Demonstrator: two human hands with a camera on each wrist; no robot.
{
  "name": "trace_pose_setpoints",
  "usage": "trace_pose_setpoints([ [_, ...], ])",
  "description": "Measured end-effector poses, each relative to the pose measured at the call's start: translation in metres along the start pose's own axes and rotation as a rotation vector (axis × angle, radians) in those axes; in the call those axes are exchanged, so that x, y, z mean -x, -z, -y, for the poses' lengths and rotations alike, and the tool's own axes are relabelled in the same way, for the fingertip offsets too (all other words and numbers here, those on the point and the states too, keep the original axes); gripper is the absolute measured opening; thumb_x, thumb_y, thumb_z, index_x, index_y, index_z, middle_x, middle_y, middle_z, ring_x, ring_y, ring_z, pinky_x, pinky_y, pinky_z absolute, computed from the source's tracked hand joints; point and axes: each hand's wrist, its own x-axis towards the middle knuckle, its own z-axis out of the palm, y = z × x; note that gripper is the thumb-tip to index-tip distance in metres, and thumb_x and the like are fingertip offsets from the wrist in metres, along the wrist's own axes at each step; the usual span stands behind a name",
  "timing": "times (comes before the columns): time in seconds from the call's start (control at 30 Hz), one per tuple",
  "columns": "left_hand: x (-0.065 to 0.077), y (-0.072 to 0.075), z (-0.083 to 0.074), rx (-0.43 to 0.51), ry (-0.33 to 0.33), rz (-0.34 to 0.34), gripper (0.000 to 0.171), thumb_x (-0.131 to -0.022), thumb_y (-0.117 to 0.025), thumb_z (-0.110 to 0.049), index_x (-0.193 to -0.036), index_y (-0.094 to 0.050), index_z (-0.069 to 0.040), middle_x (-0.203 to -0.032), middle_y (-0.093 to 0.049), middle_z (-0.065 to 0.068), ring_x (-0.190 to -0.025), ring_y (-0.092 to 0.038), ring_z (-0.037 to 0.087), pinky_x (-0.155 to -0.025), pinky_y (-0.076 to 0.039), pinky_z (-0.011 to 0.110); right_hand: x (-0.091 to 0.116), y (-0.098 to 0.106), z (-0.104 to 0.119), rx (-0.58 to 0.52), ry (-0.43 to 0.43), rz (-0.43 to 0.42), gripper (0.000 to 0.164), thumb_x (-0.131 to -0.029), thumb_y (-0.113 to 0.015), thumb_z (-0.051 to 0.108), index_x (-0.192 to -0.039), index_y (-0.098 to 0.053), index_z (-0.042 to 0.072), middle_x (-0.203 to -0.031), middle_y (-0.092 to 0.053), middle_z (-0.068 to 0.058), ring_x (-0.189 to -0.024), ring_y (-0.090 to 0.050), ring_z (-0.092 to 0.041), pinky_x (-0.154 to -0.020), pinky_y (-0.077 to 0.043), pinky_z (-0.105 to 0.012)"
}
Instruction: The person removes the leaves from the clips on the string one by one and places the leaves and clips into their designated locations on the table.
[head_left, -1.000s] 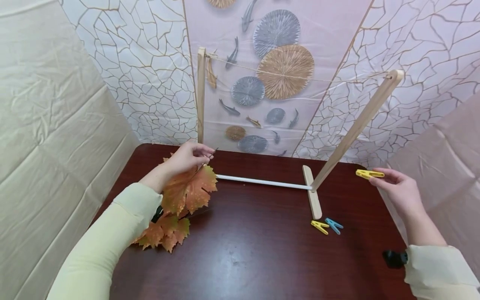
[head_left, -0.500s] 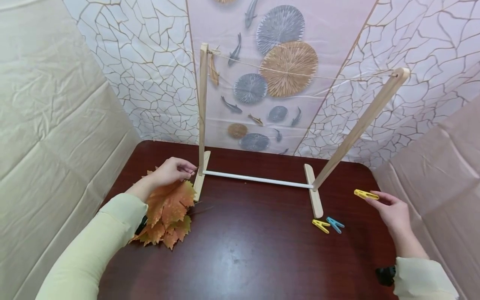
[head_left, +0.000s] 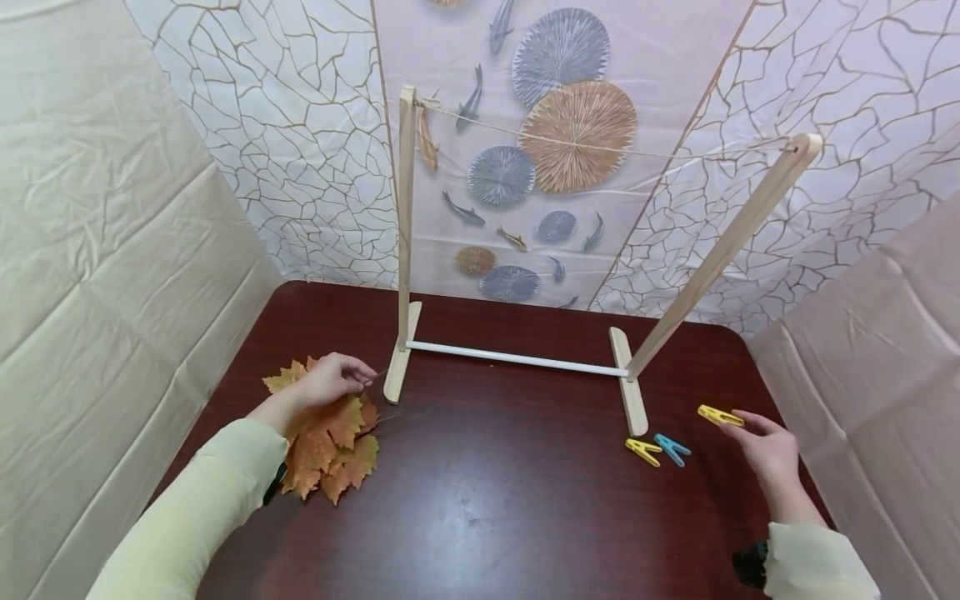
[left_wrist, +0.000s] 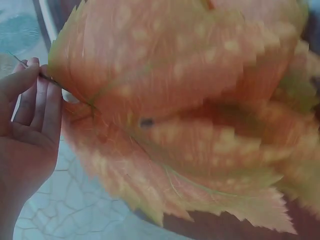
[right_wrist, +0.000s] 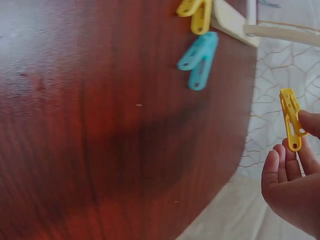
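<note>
My left hand [head_left: 337, 381] pinches the thin stem of an orange-green autumn leaf [left_wrist: 150, 65], which hangs below the fingers over a pile of similar leaves [head_left: 348, 467] on the table's left side. In the left wrist view the leaf fills most of the picture, its stem [left_wrist: 50, 79] between thumb and fingers. My right hand [head_left: 771, 450] holds a yellow clothespin [head_left: 720, 415] by its handle end, above the table's right side. Another yellow clothespin [head_left: 643, 452] and a blue clothespin [head_left: 672, 449] lie side by side on the table, left of that hand.
A wooden stand spans the back: a left post [head_left: 406, 217], a slanting right post [head_left: 720, 258], a string [head_left: 555, 142] tied between their tops, and a white rod [head_left: 517, 359] low down. Its wooden feet [head_left: 628, 392] rest on the dark red table [head_left: 480, 500]. Fabric walls surround it.
My left hand has moved left and down with the leaf, away from the stand's left post. My right hand has come lower and slightly left, still holding the yellow clothespin.
</note>
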Motion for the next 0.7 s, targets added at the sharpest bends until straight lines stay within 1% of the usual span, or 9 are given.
trace_pose_setpoints([
  [0.03,0.001,-0.002,0.003,0.009,0.011,0.0,0.024,-0.086,-0.053,0.01,-0.107,-0.061,0.014,-0.099,-0.065,0.03,-0.092,-0.064,0.035,-0.078,-0.055,0.036,0.003,-0.001,0.0,0.037,-0.014,0.011,0.037,-0.081,-0.07,0.025,-0.113,-0.065,0.006,-0.078,-0.049,0.023,-0.065,-0.045,0.007,-0.057,-0.043,-0.017],
  [0.1,0.003,-0.006,0.009,0.007,0.021,-0.005,0.024,-0.085,-0.053,0.011,-0.107,-0.062,0.014,-0.099,-0.065,0.029,-0.093,-0.064,0.036,-0.078,-0.054,0.037,0.005,-0.003,-0.003,0.04,-0.032,0.026,0.034,-0.082,-0.07,0.024,-0.11,-0.066,0.007,-0.075,-0.046,0.026,-0.063,-0.046,0.008,-0.056,-0.044,-0.018],
  [0.33,0.008,-0.02,0.024,0.002,0.064,-0.034,0.026,-0.083,-0.053,0.011,-0.106,-0.063,0.011,-0.098,-0.067,0.026,-0.092,-0.064,0.034,-0.077,-0.054,0.038,0.006,-0.013,-0.016,0.052,-0.083,0.015,0.044,-0.081,-0.07,0.022,-0.115,-0.062,-0.003,-0.075,-0.052,0.017,-0.06,-0.045,0.008,-0.055,-0.044,-0.016],
  [0.4,0.007,-0.023,0.027,0.005,0.085,-0.043,0.026,-0.083,-0.053,0.011,-0.107,-0.064,0.01,-0.099,-0.067,0.025,-0.092,-0.064,0.032,-0.078,-0.054,0.038,0.006,-0.016,-0.018,0.066,-0.09,0.019,0.046,-0.081,-0.069,0.021,-0.117,-0.06,-0.005,-0.079,-0.057,0.01,-0.06,-0.044,0.009,-0.055,-0.043,-0.016],
  [0.47,0.007,-0.027,0.03,-0.001,0.098,-0.053,0.027,-0.082,-0.054,0.011,-0.107,-0.063,0.01,-0.099,-0.067,0.024,-0.091,-0.064,0.03,-0.077,-0.054,0.038,0.006,-0.019,-0.021,0.087,-0.088,0.025,0.049,-0.08,-0.069,0.021,-0.119,-0.058,-0.007,-0.088,-0.062,-0.004,-0.061,-0.044,0.008,-0.055,-0.042,-0.016],
  [0.53,0.007,-0.03,0.033,-0.006,0.114,-0.061,0.028,-0.082,-0.054,0.01,-0.108,-0.063,0.009,-0.099,-0.067,0.023,-0.089,-0.065,0.028,-0.077,-0.054,0.037,0.006,-0.022,-0.023,0.112,-0.087,0.033,0.05,-0.08,-0.069,0.021,-0.12,-0.057,-0.008,-0.099,-0.061,-0.019,-0.065,-0.044,0.004,-0.055,-0.041,-0.017],
  [0.57,0.007,-0.031,0.034,-0.014,0.117,-0.065,0.028,-0.082,-0.054,0.01,-0.108,-0.063,0.009,-0.099,-0.067,0.022,-0.088,-0.065,0.027,-0.076,-0.054,0.037,0.006,-0.023,-0.024,0.125,-0.086,0.038,0.05,-0.08,-0.069,0.021,-0.12,-0.057,-0.008,-0.105,-0.059,-0.023,-0.066,-0.044,0.002,-0.056,-0.041,-0.017],
  [0.63,0.008,-0.034,0.036,-0.02,0.134,-0.075,0.029,-0.081,-0.054,0.01,-0.108,-0.063,0.008,-0.099,-0.067,0.02,-0.086,-0.065,0.024,-0.076,-0.054,0.037,0.005,-0.026,-0.027,0.147,-0.079,0.048,0.05,-0.081,-0.068,0.021,-0.12,-0.056,-0.008,-0.115,-0.056,-0.028,-0.071,-0.046,-0.003,-0.056,-0.04,-0.017],
  [0.7,0.009,-0.036,0.038,-0.029,0.143,-0.077,0.028,-0.082,-0.054,0.009,-0.109,-0.063,0.007,-0.099,-0.067,0.019,-0.084,-0.064,0.022,-0.076,-0.054,0.036,0.005,-0.027,-0.029,0.164,-0.073,0.063,0.05,-0.081,-0.068,0.02,-0.12,-0.056,-0.009,-0.119,-0.053,-0.03,-0.076,-0.049,-0.01,-0.056,-0.04,-0.017],
])
